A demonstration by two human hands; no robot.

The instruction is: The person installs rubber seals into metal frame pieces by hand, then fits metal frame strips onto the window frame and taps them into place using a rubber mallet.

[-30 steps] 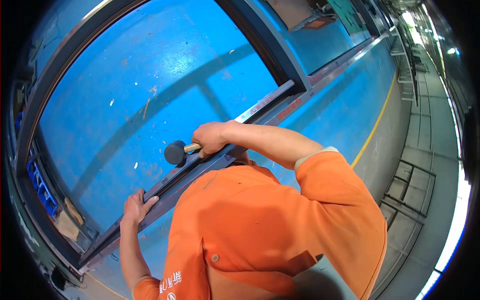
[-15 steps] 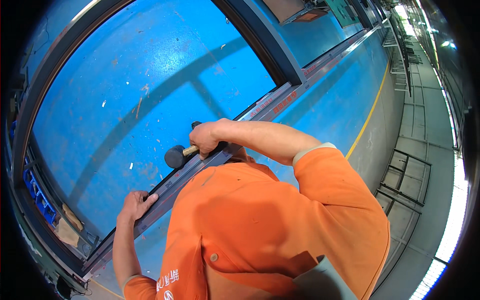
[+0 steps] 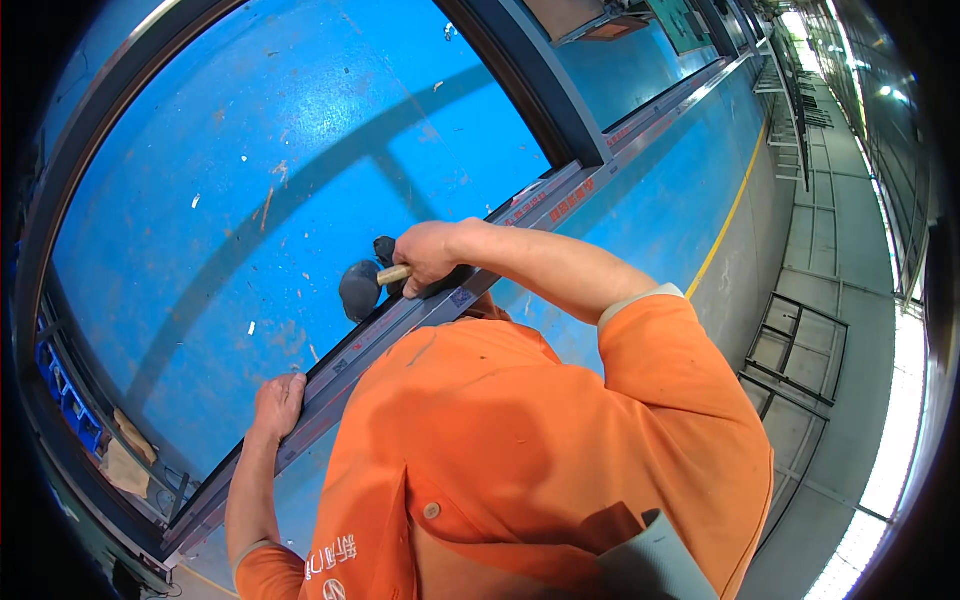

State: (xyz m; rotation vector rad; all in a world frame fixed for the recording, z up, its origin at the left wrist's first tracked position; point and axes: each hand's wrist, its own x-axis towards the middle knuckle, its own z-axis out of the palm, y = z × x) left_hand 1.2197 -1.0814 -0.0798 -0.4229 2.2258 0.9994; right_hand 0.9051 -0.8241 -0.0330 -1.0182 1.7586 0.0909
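A large dark grey metal frame (image 3: 400, 318), like a door or window frame, runs diagonally in front of my body. My right hand (image 3: 428, 258) is closed round the short wooden handle of a rubber mallet (image 3: 360, 291). The black mallet head hangs just past the frame's inner edge, over the blue floor. A dark rounded piece (image 3: 384, 249) shows beside my right knuckles; I cannot make out what it is. Farther left along the same bar, my left hand (image 3: 279, 404) grips the inner edge, its fingertips partly hidden.
Blue floor (image 3: 270, 150) with small scraps shows through the frame. Blue bins (image 3: 78, 410) and brown cardboard-like pieces (image 3: 128, 455) lie at the left. A yellow line (image 3: 730, 240) crosses the floor at right, with black frames (image 3: 800, 345) beyond.
My right hand and the mallet have risen slightly, the head now lifted and turned. My left hand has shifted a little, its thumb no longer stretched along the bar.
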